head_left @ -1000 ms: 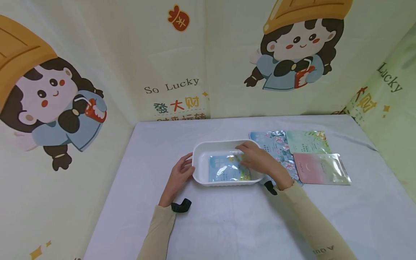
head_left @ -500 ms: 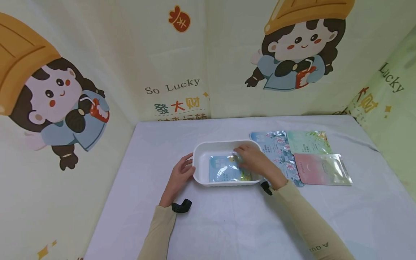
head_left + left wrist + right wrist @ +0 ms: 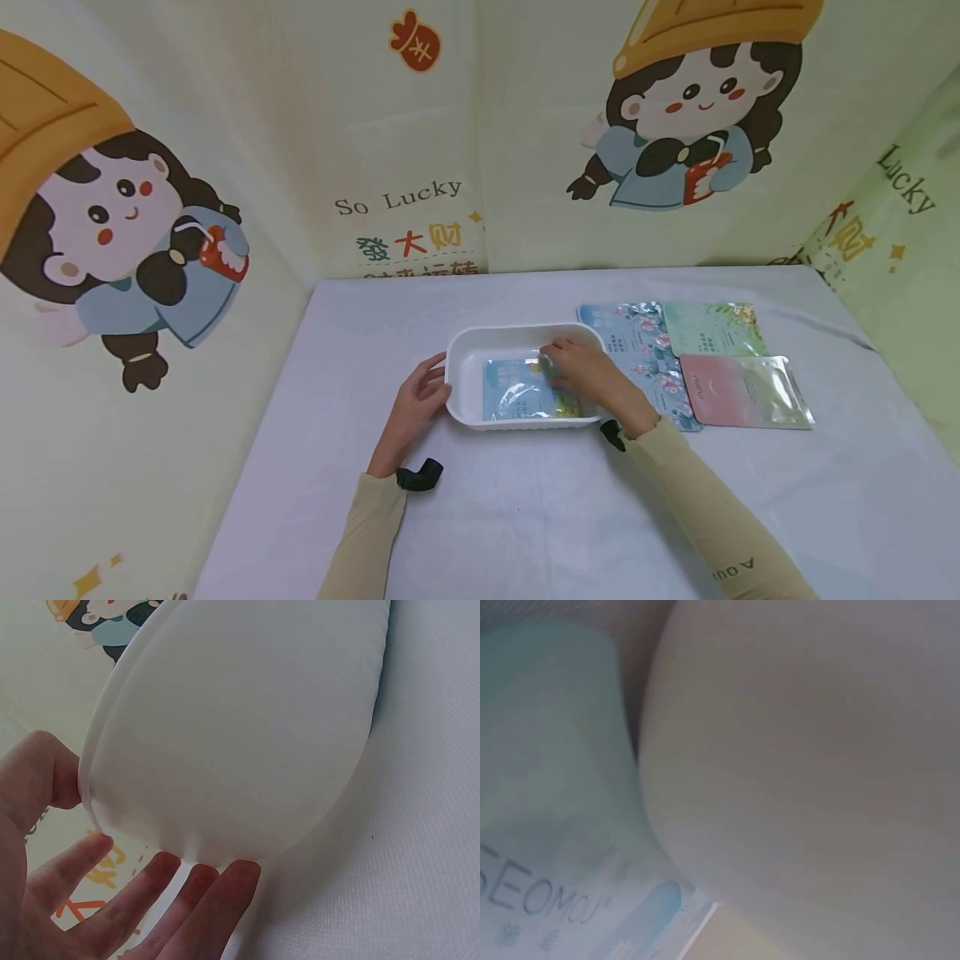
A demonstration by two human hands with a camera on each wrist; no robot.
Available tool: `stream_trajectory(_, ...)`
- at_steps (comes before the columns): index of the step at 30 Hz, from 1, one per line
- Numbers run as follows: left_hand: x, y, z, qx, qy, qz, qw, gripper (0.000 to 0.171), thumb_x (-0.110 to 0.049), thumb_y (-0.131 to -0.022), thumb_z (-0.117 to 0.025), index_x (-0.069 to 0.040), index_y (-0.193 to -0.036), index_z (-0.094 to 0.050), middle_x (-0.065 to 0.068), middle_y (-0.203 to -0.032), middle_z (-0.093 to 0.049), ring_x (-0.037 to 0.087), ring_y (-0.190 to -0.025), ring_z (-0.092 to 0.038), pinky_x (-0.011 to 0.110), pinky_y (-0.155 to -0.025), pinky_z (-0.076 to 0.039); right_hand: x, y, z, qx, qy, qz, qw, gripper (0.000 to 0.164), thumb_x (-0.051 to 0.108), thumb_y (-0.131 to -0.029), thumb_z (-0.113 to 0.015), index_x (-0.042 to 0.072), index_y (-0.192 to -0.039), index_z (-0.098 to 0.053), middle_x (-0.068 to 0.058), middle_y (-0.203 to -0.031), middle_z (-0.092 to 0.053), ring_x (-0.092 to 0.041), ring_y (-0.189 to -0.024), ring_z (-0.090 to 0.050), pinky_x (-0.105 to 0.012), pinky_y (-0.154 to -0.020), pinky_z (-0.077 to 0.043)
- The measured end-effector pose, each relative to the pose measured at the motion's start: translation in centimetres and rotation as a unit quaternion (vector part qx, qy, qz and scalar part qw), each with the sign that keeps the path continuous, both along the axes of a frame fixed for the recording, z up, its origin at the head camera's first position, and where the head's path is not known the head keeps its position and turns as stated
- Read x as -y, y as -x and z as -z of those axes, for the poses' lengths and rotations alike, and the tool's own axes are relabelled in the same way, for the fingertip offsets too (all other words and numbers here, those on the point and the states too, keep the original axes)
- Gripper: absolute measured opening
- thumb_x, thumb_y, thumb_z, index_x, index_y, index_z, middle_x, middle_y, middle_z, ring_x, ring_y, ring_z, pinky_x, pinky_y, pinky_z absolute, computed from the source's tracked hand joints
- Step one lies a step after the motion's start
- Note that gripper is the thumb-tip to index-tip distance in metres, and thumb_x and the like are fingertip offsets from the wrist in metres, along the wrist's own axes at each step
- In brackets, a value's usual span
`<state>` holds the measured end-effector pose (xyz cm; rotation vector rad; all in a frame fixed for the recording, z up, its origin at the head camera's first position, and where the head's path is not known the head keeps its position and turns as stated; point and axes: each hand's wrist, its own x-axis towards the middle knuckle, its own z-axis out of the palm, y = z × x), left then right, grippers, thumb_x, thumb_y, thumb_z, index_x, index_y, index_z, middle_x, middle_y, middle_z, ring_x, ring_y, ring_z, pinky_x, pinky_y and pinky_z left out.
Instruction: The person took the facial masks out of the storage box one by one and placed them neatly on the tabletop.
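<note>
A white tray sits on the table, a flat blue foil sachet lying inside it. My left hand holds the tray's left end. In the left wrist view its thumb is at the rim and its fingertips touch the outer wall. My right hand reaches over the tray's right rim, fingers bent down at the sachet's yellow-green right end. Its fingertips are largely hidden, so whether they pinch the sachet cannot be told. The right wrist view shows no fingers.
Right of the tray lie blue floral sachets, a green sachet and a pink and silver sachet. A white cloth covers the table. Patterned curtains stand behind and at both sides.
My right hand has come slightly lower and left onto the sachet's right end, its fingers now less visible. The left hand and tray stay in place.
</note>
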<state>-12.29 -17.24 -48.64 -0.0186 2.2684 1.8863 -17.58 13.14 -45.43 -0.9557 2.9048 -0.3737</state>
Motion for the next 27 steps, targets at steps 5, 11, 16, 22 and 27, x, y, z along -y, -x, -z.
stream_trajectory(5, -0.09, -0.08, 0.03, -0.005, -0.001, -0.004, 1.0000, 0.051, -0.023, -0.096, -0.066, -0.031, -0.144, -0.048, 0.007, -0.140, -0.057, 0.026, -0.125, -0.059, 0.045, -0.099, -0.051, -0.06, 0.14, 0.35, 0.010, 0.014, 0.009, 1.000, 0.049, 0.015, -0.079, -0.083, 0.002, -0.123, -0.065, -0.013, -0.117, -0.063, -0.029, -0.109, -0.060, -0.043, -0.097, -0.050)
stream_trajectory(11, -0.20, -0.08, 0.16, -0.002, 0.003, -0.008, 1.0000, 0.051, -0.023, -0.096, -0.066, -0.033, -0.143, -0.048, 0.005, -0.140, -0.057, 0.025, -0.126, -0.059, 0.044, -0.098, -0.052, -0.08, 0.30, 0.33, 0.036, 0.038, 0.021, 0.998, 0.042, 0.012, -0.078, -0.084, 0.003, -0.115, -0.069, -0.009, -0.105, -0.062, -0.023, -0.095, -0.059, -0.039, -0.086, -0.052)
stream_trajectory(16, -0.27, -0.08, 0.17, -0.001, 0.004, -0.010, 0.9999, 0.050, -0.022, -0.097, -0.065, -0.032, -0.143, -0.048, 0.005, -0.140, -0.057, 0.025, -0.126, -0.059, 0.044, -0.098, -0.052, -0.02, 0.46, 0.31, 0.052, 0.043, 0.029, 0.997, 0.042, 0.011, -0.077, -0.084, 0.004, -0.115, -0.069, -0.008, -0.103, -0.064, -0.022, -0.094, -0.060, -0.037, -0.086, -0.052)
stream_trajectory(22, -0.37, -0.14, 0.14, -0.007, 0.006, -0.011, 0.9999, 0.051, -0.022, -0.097, -0.064, -0.030, -0.144, -0.048, 0.007, -0.140, -0.057, 0.026, -0.126, -0.059, 0.044, -0.098, -0.052, 0.00, 0.52, 0.27, 0.062, 0.058, 0.028, 0.996, 0.039, 0.009, -0.076, -0.085, 0.004, -0.112, -0.071, -0.008, -0.102, -0.066, -0.021, -0.091, -0.061, -0.038, -0.087, -0.053)
stream_trajectory(27, -0.42, -0.19, 0.13, -0.003, 0.006, -0.012, 0.9999, 0.051, -0.021, -0.097, -0.064, -0.032, -0.144, -0.048, 0.005, -0.140, -0.057, 0.025, -0.126, -0.058, 0.044, -0.098, -0.052, -0.20, 0.65, 0.44, 0.064, 0.069, 0.021, 0.995, 0.039, 0.008, -0.076, -0.085, 0.004, -0.112, -0.071, -0.009, -0.104, -0.069, -0.022, -0.093, -0.064, -0.039, -0.087, -0.054)
